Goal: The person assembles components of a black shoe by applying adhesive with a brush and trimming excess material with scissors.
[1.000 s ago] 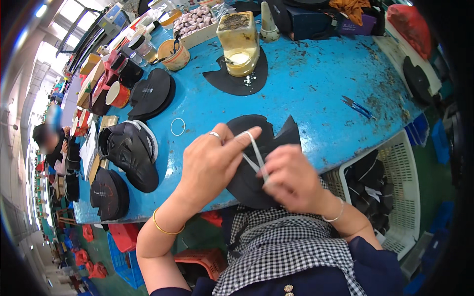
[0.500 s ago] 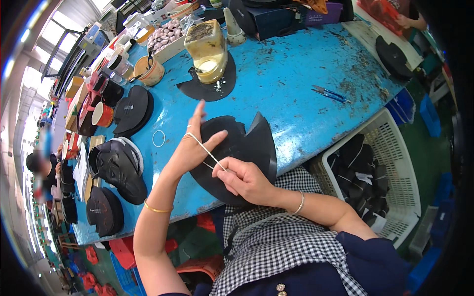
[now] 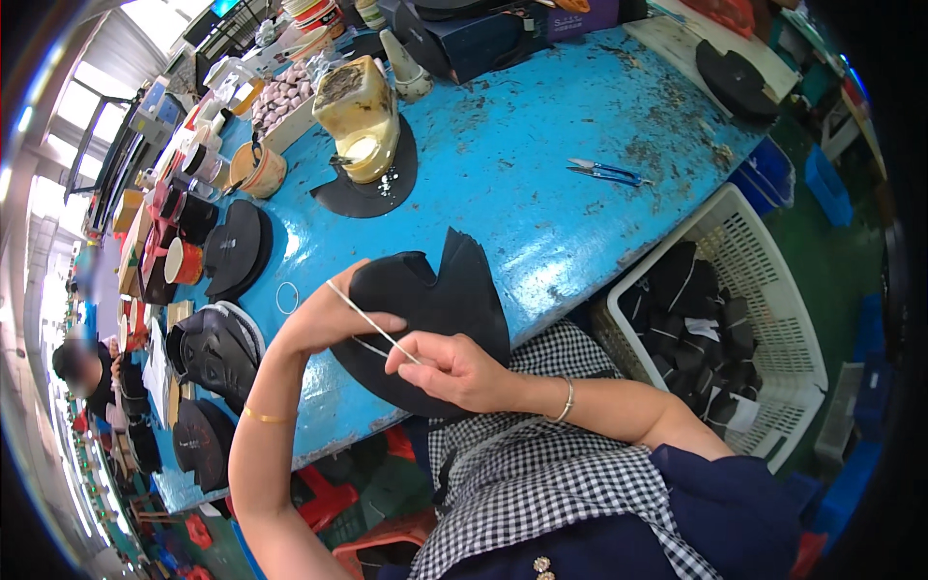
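Observation:
A stack of flat black curved shoe pieces point(image 3: 464, 304), notched at the far edge, is tilted up at the table's near edge. My left hand point(image 3: 324, 309) grips its left side, thumb on top and fingers hidden behind. A thin white elastic band point(image 3: 365, 317) loops over that hand and stretches across to the right. Closed in a pinch, my right hand point(image 3: 459, 375) pulls the band's other end over the pieces. Another white elastic band point(image 3: 287, 298) lies loose on the blue table point(image 3: 522, 217), left of my left hand.
Blue-handled thread snips point(image 3: 607, 173) lie to the right. A glue container point(image 3: 358, 121) stands on a black piece at the back. Black shoes point(image 3: 208, 353), stacked pieces point(image 3: 239, 249) and tubs point(image 3: 258, 172) line the left. A white crate point(image 3: 778, 309) holds banded black bundles.
My left hand has gone from spread fingers above the pieces to gripping their left side. The stack has been lifted and tilted. My right hand keeps its pinch on the band.

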A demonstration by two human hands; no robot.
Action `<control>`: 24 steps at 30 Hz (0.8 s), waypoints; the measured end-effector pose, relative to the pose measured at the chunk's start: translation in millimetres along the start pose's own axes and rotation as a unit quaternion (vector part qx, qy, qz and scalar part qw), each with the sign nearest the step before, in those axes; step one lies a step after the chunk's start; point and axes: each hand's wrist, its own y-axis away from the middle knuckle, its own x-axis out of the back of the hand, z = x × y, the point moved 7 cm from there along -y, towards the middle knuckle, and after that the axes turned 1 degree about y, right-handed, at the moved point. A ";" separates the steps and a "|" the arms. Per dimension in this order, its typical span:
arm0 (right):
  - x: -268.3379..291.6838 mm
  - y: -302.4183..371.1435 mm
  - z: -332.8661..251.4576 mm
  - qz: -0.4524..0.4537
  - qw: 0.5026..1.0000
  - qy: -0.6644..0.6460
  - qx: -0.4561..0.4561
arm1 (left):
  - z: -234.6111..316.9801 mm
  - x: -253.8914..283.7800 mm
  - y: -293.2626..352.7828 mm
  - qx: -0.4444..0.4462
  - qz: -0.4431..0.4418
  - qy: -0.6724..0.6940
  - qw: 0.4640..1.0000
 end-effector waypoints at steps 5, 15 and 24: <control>35.0 30.4 -8.0 0.062 0.986 -0.147 -0.046 | 55.5 -28.2 46.4 -0.090 0.110 -0.124 0.982; 115.1 133.2 -11.4 0.198 0.907 -0.350 -0.123 | 97.2 -94.6 99.4 -0.298 0.139 -0.165 0.930; 138.5 174.7 -37.5 0.178 0.960 0.204 -0.068 | 93.5 -115.3 77.0 -0.274 0.068 -0.041 0.959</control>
